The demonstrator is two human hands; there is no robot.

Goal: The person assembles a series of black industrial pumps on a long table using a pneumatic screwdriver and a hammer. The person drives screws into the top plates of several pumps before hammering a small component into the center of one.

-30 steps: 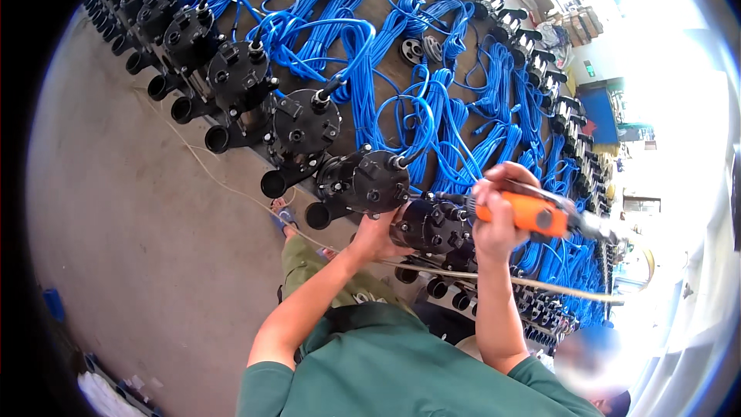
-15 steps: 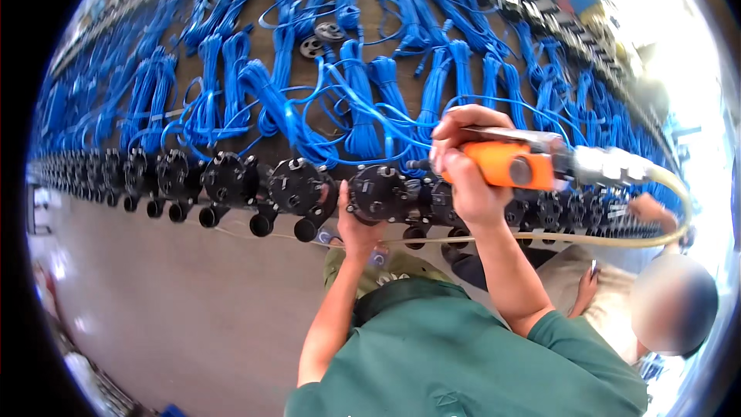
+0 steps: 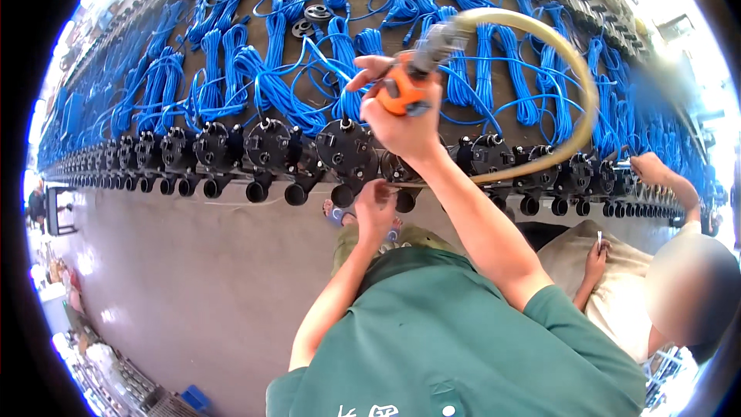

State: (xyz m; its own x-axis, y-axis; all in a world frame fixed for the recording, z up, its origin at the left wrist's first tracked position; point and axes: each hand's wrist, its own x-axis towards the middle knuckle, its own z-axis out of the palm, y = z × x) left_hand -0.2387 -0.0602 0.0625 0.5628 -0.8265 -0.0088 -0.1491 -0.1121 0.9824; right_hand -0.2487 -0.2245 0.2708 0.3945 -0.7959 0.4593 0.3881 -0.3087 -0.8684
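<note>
My right hand (image 3: 405, 127) is wrapped round an orange air screwdriver (image 3: 403, 93), held above the front row of black units. Its working end is blurred and partly hidden by my fingers. A pale yellow hose (image 3: 583, 69) loops from its grey fitting to the right and back under my right forearm. Just below and left of that hand is a round black housing (image 3: 345, 148) with screws round its face. My left hand (image 3: 376, 212) is at the housing's lower right, its fingers drawn together; whatever they hold is too small to make out.
Several similar black housings (image 3: 218, 147) line the bench's front edge, short pipes jutting below. Bundles of blue cable (image 3: 270, 85) cover the brown bench top, with two grey discs (image 3: 317, 12) among them. At right, close by, another person's hand (image 3: 652, 170) reaches to the row.
The screwdriver has tilted and moved left, its hose swinging up into a high loop. My left hand has left the housing's side and dropped to its lower right.
</note>
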